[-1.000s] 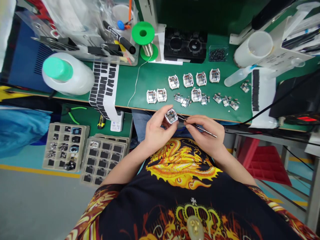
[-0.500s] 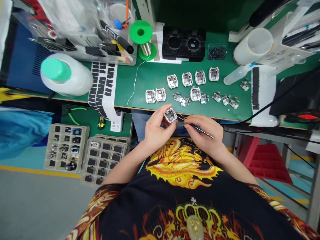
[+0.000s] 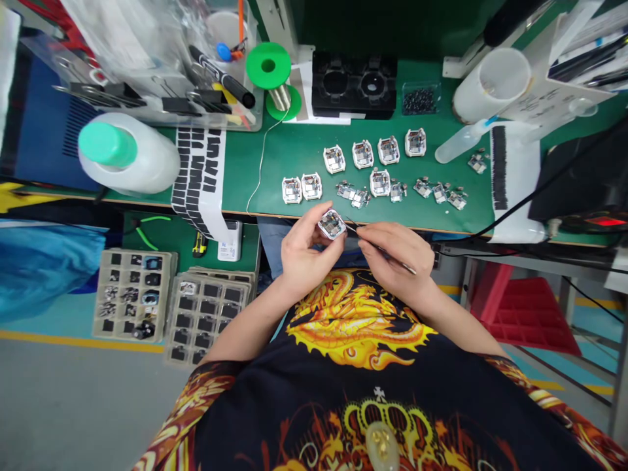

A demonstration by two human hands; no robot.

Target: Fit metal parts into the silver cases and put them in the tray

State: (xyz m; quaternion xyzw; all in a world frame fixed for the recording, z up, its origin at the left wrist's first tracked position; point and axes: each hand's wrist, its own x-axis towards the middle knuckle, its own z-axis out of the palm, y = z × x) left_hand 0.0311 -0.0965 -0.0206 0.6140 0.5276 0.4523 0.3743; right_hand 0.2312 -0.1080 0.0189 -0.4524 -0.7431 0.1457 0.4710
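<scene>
Your L hand [image 3: 310,254] is gripping a white-rimmed housing [image 3: 331,224] w/ electronics, thumb and fingers closed round its edges, just off the bench's [image 3: 294,147] near edge. Your R hand [image 3: 398,258] is holding tweezers [image 3: 381,250] pen-style, fingers closed; tips are pointing at the housing, contact unclear. Progress, est.: approx. 7 other housings [image 3: 363,154] are showing parts fitted; several loose boards [image 3: 440,192] are lying unhoused; held unit's completion isn't confirmable.

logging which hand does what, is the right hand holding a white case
No, the left hand holds the white case, while the right hand holds a thin tool.
</scene>
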